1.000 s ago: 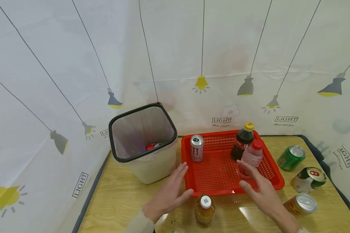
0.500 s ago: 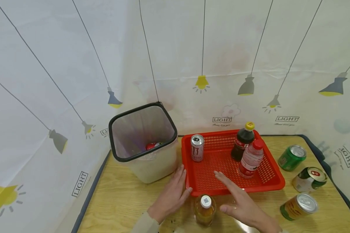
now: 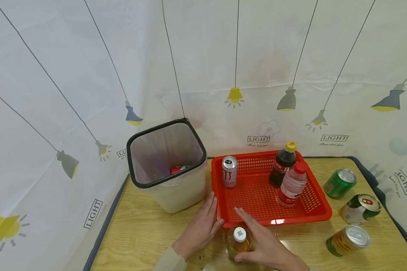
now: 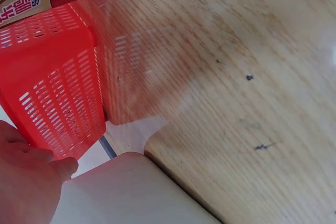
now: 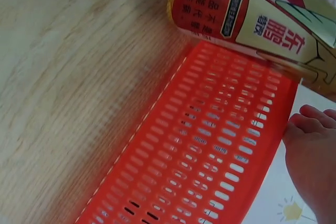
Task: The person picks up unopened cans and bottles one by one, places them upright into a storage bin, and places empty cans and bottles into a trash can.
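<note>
A red perforated basket (image 3: 302, 219) stands on the wooden table. My left hand (image 3: 198, 229) rests against its left side, fingers mostly straight and the thumb at the near corner. In front of this corner is a white-capped plastic bottle (image 3: 239, 234) of amber drink, its red-and-gold label showing in the right wrist view. My right hand (image 3: 271, 246) is around the bottle's right side, with the thumb spread in front of it; a gap shows between hand and bottle in the right wrist view. The basket carries a pink energy drink can (image 3: 229, 173), a cola bottle (image 3: 279, 173) and a red-capped bottle (image 3: 292, 188).
To the left of the basket stands a white bin (image 3: 179, 194) with a black rim and something red inside. On the right side are a green can (image 3: 340, 184), a green-and-white can (image 3: 359, 209) and an orange-and-green can (image 3: 347, 241). A lamp-patterned sheet (image 3: 203, 67) hangs behind.
My right hand has moved left and toward me, from before the red-capped bottle to the amber drink bottle. My left hand has shifted slightly to the basket's side. Basket and bottles keep their places.
</note>
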